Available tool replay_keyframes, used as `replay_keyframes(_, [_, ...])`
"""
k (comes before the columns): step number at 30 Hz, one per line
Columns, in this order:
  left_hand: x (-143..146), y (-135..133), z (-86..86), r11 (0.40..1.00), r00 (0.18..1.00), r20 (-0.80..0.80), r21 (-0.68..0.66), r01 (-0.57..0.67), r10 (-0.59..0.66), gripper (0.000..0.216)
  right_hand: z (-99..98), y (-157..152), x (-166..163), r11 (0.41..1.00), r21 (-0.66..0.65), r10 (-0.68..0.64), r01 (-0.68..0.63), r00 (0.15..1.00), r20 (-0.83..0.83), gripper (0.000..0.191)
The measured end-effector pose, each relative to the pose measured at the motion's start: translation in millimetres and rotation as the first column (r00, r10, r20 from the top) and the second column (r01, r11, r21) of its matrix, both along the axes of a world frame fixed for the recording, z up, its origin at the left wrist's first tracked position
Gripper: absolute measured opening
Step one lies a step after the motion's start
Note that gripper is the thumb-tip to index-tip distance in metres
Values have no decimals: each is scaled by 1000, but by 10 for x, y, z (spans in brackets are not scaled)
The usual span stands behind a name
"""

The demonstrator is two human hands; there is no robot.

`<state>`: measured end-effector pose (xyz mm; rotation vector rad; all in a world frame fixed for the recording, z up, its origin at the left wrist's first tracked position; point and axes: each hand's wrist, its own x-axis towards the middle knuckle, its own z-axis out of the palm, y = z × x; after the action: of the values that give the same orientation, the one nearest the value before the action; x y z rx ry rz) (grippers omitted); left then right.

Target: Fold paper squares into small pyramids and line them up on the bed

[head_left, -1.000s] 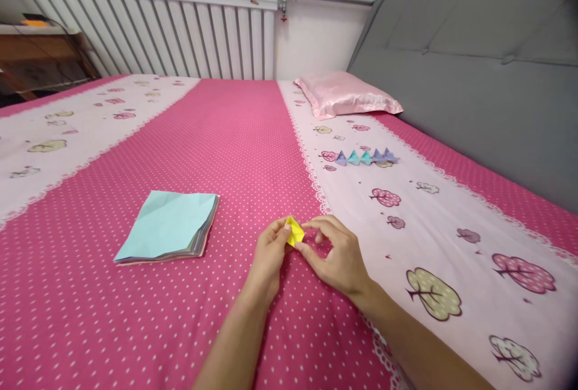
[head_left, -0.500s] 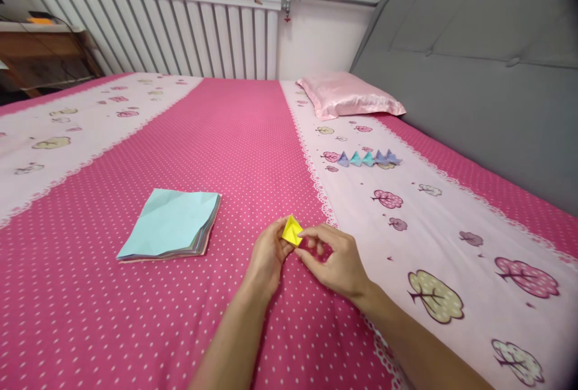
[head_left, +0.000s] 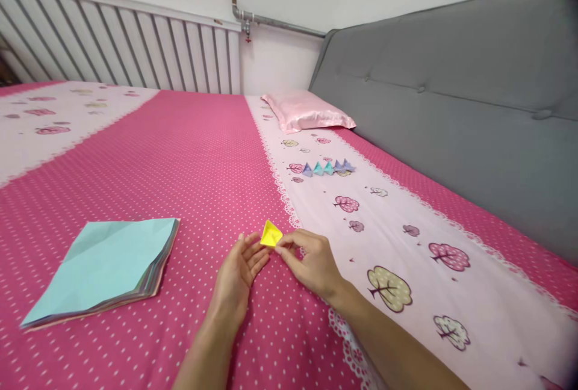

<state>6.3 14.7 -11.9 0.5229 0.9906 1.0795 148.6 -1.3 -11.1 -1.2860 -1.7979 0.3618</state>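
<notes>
Yellow folded paper (head_left: 271, 234), pinched over the pink bedspread (head_left: 198, 155)
Right hand (head_left: 313, 262) grips its corner; left hand (head_left: 235, 278), fingers spread beside it, grasps nothing. Too hard a pinch could crush the folds; too light could drop it.

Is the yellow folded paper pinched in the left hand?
No, the right hand pinches the yellow folded paper by one corner, while the left hand is open.

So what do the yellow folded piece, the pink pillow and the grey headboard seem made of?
Yellow piece: likely paper, seemingly matte, judging by its crisp folds. Pillow: probably satin, from its glossy sheen. Headboard: smooth, button-tufted upholstery, perhaps leatherette or fabric.
</notes>
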Motion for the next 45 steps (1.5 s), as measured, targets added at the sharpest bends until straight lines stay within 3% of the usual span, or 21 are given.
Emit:
replay_keyframes(4, [-1,5,-16,1000,998,-69,-22,-8,7,34,160,197,375,990,21,-138,137,990,31,9])
replay_keyframes(8, [-20,7,-35,1000,995,-103,2,14,-14,34,283,438,969,948,19,-316,319,927,200,11])
replay_keyframes(11, [-25,7,-40,1000,992,-128,9,24,-23,33,330,607,1432,853,-20,-474,521,791,387,12])
replay_keyframes(15, [-14,-1,-47,999,984,-176,17,38,-34,35,334,833,1935,748,-18,-591,663,679,437,13])
replay_keyframes(21, [16,-17,-155,996,965,-262,87,35,-11,42,258,1148,2438,619,-47,-667,784,557,494,16])
replay_keyframes(27, [102,-50,-261,984,908,-413,180,4,72,47,157,1380,2802,526,-44,-716,849,471,515,19])
replay_keyframes(31, [115,-52,-331,976,865,-498,213,55,59,48,61,1525,2922,505,-29,-731,863,445,517,20])
replay_keyframes(37, [87,-40,-447,972,815,-575,221,78,65,47,-49,1803,2972,535,3,-724,845,457,517,23])
replay_keyframes(45, [67,-85,-480,982,781,-622,176,65,60,50,-191,2090,3084,543,0,-721,840,466,513,26])
